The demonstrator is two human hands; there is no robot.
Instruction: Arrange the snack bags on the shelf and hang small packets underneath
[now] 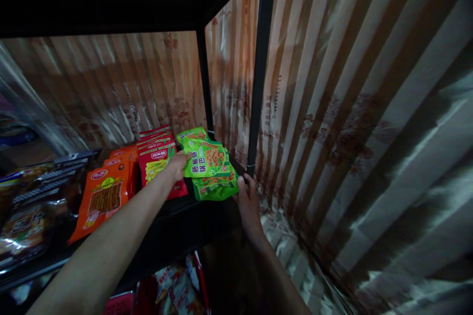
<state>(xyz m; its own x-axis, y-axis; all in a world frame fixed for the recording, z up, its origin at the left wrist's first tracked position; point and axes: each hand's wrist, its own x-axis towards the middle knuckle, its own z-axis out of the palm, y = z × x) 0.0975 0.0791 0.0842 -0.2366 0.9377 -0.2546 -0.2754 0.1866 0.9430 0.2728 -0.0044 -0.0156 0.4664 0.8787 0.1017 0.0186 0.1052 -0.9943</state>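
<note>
My left hand (180, 166) is closed on the left edge of a green snack packet (207, 158), which lies slanted over other green packets at the right end of a black shelf. Another of these packets (216, 188) sticks out below it, towards the shelf's front. At its right corner my right hand (248, 197) has thumb and fingers bent around the packet's edge, close to the black shelf post (257, 83). The fingertips of this hand are partly hidden. Just left of the green pile, red snack packets (157, 155) stand in a row, partly behind my left hand.
Orange packets (107, 189) and dark clear-fronted packets (35, 221) fill the shelf's left side. Below, a lower level holds more wrapped snacks (179, 288). Pleated, printed curtain-like sheeting (332, 108) hangs behind and to the right. A dark upper shelf (111, 0) overhangs.
</note>
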